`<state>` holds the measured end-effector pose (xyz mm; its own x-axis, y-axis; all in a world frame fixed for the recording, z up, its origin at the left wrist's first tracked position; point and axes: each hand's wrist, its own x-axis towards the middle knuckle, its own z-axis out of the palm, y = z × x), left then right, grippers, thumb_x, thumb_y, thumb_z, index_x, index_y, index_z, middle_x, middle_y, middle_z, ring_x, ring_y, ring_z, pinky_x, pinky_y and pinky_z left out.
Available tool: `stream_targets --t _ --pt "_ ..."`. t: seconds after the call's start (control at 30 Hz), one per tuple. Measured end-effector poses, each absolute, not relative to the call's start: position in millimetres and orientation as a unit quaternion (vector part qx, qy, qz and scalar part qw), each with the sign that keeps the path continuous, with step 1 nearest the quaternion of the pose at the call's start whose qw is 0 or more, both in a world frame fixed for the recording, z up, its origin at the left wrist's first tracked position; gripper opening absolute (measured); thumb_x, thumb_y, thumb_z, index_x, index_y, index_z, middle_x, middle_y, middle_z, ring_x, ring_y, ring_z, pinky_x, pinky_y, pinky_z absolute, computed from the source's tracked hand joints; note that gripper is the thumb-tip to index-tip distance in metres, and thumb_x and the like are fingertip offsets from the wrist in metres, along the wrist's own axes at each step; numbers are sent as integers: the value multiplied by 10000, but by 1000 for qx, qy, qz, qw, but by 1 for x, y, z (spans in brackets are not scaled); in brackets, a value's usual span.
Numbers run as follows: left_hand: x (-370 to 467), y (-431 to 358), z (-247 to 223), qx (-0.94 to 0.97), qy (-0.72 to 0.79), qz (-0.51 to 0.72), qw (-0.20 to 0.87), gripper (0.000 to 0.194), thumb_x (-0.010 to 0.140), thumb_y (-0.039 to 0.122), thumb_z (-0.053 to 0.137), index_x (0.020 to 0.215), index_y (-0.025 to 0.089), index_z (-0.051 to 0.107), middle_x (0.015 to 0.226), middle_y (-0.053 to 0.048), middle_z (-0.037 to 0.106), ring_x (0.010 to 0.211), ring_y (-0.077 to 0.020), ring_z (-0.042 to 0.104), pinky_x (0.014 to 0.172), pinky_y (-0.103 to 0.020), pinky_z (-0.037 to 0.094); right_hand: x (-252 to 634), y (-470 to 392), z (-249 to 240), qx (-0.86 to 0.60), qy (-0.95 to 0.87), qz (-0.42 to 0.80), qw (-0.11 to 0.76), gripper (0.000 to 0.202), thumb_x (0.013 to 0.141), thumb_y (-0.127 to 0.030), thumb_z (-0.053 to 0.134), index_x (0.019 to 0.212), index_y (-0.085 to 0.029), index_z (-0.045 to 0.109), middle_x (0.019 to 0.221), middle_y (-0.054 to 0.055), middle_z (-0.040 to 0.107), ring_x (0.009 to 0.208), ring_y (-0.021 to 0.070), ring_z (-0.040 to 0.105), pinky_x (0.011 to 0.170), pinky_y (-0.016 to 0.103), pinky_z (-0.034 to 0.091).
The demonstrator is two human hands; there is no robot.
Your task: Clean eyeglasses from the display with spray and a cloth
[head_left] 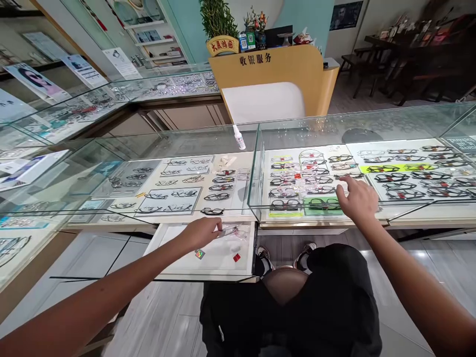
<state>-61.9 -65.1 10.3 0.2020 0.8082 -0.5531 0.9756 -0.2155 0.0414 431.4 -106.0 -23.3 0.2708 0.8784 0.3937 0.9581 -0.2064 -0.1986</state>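
My left hand point(204, 232) reaches into a pulled-out white drawer point(178, 263). Thumb and fingers are pinched on a pair of clear eyeglasses point(241, 235), low over the drawer bottom. A small red square point(237, 258) and a multicoloured square sticker point(200, 254) lie in the drawer, nearer to me. My right hand point(360, 199) is at the front of the glass counter, its thumb and fingers apart with nothing held. Beneath it, inside the case, rest dark eyeglasses on a green card point(323, 209) and rows of other frames.
A white spray bottle point(239, 138) stands on the glass counter top point(178, 148). Upright glass panels point(256, 173) divide the case. Display cards point(37, 82) line the left counter. Across the aisle is a wooden reception desk point(267, 74). My legs are below the counter edge.
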Motion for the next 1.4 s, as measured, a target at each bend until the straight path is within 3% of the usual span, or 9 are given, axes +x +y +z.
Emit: stream_targets --t 0.13,0.23,0.37,0.47,0.53,0.63,0.87,1.03,1.4 --pt "-48 -85 73 753 564 -246 235 129 876 331 604 946 274 697 811 -11 693 744 -233 658 635 -310 349 430 -106 -24 -773 -591 -90 211 441 1027 -396 449 1255 -169 751 812 116 700 830 292 609 714 371 331" --pt "-20 -72 126 781 524 -258 220 160 845 427 689 933 305 740 805 1 686 702 -211 634 618 -311 341 430 -106 -25 -765 -596 -98 224 420 1019 -385 455 1237 -181 752 924 134 718 928 316 594 766 395 364" --pt "54 -11 196 845 477 -209 123 258 852 456 728 1023 273 789 894 -6 688 853 -217 673 751 -298 405 431 -104 -27 -759 -596 -134 226 435 997 -412 481 1275 -187 729 1208 171 679 1089 365 540 880 460 392" --pt "124 43 222 877 453 -144 75 373 871 456 746 1144 207 796 993 -26 687 1041 -253 678 921 -347 420 433 -103 -27 -762 -595 -123 223 458 1002 -418 472 1314 -184 711 1297 169 651 1128 365 533 909 470 400" --pt "167 69 218 879 462 -99 55 418 821 449 799 1154 197 799 1057 -43 714 1126 -290 674 977 -361 441 434 -102 -26 -762 -599 -112 220 447 1012 -410 459 1299 -186 718 1299 162 654 1128 357 541 913 465 401" --pt "218 88 187 889 454 -52 21 318 783 291 803 1076 170 824 1023 -75 765 1088 -281 707 992 -357 482 434 -102 -25 -762 -602 -107 216 439 1026 -398 448 1296 -185 721 1290 155 662 1120 344 549 909 456 398" --pt "262 104 117 891 448 -73 -3 315 781 98 740 1083 121 830 1125 -197 798 1129 -328 728 985 -412 540 432 -100 -28 -759 -597 -115 232 423 1030 -382 455 1291 -192 729 1266 152 665 1111 336 535 888 441 368" --pt "263 115 101 889 447 -93 -6 318 750 92 748 1052 145 833 1108 -189 810 1074 -316 741 949 -398 560 431 -100 -29 -759 -594 -113 243 418 1025 -384 465 1274 -194 741 1258 148 674 1109 341 535 894 454 366" --pt "259 108 94 887 450 -104 -12 318 745 245 810 1056 181 830 1054 -188 809 1082 -319 743 921 -381 567 430 -100 -29 -758 -592 -116 249 400 1018 -375 479 1259 -204 749 1235 142 681 1106 334 547 900 446 372"
